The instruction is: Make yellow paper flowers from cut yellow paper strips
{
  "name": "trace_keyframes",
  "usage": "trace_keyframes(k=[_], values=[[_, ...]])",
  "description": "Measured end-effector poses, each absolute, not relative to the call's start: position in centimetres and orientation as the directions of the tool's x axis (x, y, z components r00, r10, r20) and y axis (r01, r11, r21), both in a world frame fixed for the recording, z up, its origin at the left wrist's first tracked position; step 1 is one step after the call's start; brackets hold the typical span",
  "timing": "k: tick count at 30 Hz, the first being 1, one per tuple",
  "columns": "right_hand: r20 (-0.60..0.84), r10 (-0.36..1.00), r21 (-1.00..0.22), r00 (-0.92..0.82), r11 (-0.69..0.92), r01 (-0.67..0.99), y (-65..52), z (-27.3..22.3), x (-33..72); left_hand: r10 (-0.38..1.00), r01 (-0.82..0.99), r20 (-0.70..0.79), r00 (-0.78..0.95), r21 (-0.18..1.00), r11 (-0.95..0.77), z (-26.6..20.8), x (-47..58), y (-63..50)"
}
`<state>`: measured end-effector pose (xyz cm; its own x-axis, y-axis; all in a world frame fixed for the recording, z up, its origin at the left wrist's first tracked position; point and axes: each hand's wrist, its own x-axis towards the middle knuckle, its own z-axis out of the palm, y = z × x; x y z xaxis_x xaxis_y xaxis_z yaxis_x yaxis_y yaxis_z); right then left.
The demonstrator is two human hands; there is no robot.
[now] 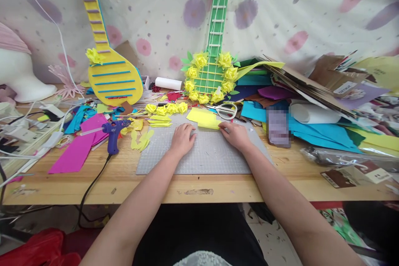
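A small yellow paper piece lies on the grey cutting mat, partly over a larger yellow sheet. At its right end my right hand has thumb and fingertips closed on the paper's edge. My left hand rests on the mat to the left, fingers loosely bent and thumb apart, with nothing visible in it and a gap to the paper. White-handled scissors lie just beyond the right hand. Several yellow paper roses sit in a row behind the mat, near folded yellow strips.
A blue glue gun with its cord stands left of the mat, by magenta paper. A yellow paper lute and a green rose-trimmed one lean at the back. A phone, blue paper and cardboard crowd the right.
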<state>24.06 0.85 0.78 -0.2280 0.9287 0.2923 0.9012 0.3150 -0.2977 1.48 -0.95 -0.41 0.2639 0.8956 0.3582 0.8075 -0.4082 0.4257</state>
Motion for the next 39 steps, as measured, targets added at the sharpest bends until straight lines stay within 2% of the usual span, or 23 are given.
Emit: trace_keyframes(k=[3, 6, 9, 11, 15, 17, 19, 22, 24, 27, 33, 35, 37, 39], values=[[0.333, 0.937, -0.590, -0.102, 0.292, 0.753, 1.0, 0.5, 24.1, 0.892, 0.788, 0.414, 0.183, 0.481, -0.385, -0.2, 1.0, -0.8], [0.283, 0.953, -0.849, 0.109, 0.196, 0.491, 2.0, 0.3, 23.9, 0.902, 0.774, 0.425, 0.072, 0.547, -0.319, -0.1, 0.6, -0.7], [0.224, 0.959, -0.936, 0.172, 0.163, 0.313, 3.4, 1.1, 23.6, 0.912, 0.748, 0.411, 0.003, 0.604, -0.275, 0.0, 0.3, -0.7], [0.210, 0.963, -0.947, 0.168, 0.158, 0.278, 4.4, 2.2, 23.2, 0.914, 0.729, 0.404, -0.015, 0.631, -0.267, -0.1, 0.1, -0.7], [0.382, 0.907, -0.851, 0.176, 0.272, 0.449, 6.0, 4.9, 22.2, 0.917, 0.709, 0.397, -0.034, 0.656, -0.257, -0.3, 0.1, -0.7], [0.485, 0.869, -0.736, 0.093, 0.348, 0.581, 6.5, 5.7, 21.5, 0.916, 0.708, 0.398, -0.048, 0.660, -0.249, -0.4, 0.1, -0.6], [0.531, 0.845, -0.582, -0.063, 0.418, 0.698, 6.8, 5.7, 20.7, 0.912, 0.708, 0.407, -0.059, 0.661, -0.249, -0.4, 0.0, -0.6], [0.404, 0.855, -0.337, -0.326, 0.470, 0.816, 7.2, 4.3, 20.1, 0.902, 0.704, 0.428, -0.059, 0.658, -0.266, -0.4, 0.0, -0.7], [0.308, 0.846, -0.231, -0.435, 0.510, 0.828, 7.5, 3.0, 20.1, 0.903, 0.702, 0.425, -0.059, 0.661, -0.265, -0.3, 0.0, -0.7], [0.219, 0.838, -0.222, -0.501, 0.542, 0.810, 8.1, 1.6, 20.7, 0.906, 0.704, 0.420, -0.061, 0.661, -0.259, -0.4, 0.0, -0.7], [0.072, 0.871, -0.321, -0.486, 0.481, 0.816, 8.8, 2.1, 21.9, 0.906, 0.706, 0.420, -0.041, 0.654, -0.271, -0.7, 0.1, -0.6], [0.116, 0.896, -0.345, -0.429, 0.442, 0.828, 8.2, 3.3, 21.8, 0.898, 0.711, 0.436, -0.049, 0.647, -0.275, -0.9, 0.1, -0.5], [0.216, 0.897, -0.320, -0.386, 0.438, 0.840, 6.9, 4.5, 21.3, 0.878, 0.713, 0.474, -0.070, 0.639, -0.288, -0.9, -0.1, -0.4], [0.298, 0.861, -0.271, -0.412, 0.490, 0.829, 5.1, 5.2, 20.4, 0.845, 0.705, 0.529, -0.083, 0.630, -0.325, -0.8, -0.3, -0.4]])
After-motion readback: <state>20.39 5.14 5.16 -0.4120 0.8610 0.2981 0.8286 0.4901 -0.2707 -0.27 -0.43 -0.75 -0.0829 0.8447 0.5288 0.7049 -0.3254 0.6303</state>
